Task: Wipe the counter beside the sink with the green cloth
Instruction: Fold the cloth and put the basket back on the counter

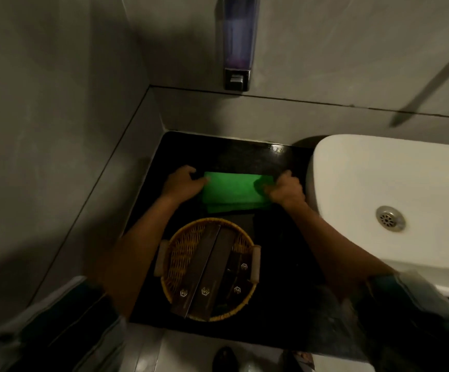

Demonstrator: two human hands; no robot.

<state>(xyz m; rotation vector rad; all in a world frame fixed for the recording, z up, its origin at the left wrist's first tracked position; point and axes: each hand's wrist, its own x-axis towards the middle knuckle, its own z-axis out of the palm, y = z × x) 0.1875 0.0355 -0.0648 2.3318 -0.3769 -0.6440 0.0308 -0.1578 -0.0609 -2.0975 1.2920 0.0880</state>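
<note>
A bright green cloth point(232, 190) lies folded flat on the black counter point(218, 151), left of the white sink point(384, 183). My left hand point(183, 182) grips the cloth's left edge with curled fingers. At the opposite edge, my right hand point(285, 189) pinches the cloth close to the sink's rim. Both forearms reach forward over the counter, one on each side of a basket.
A round wicker basket point(175, 259) with two handles holds several dark flat boxes near the counter's front. A soap dispenser point(238, 44) hangs on the back wall. Grey walls close in on the left and back. A tap point(430, 79) slants at the upper right.
</note>
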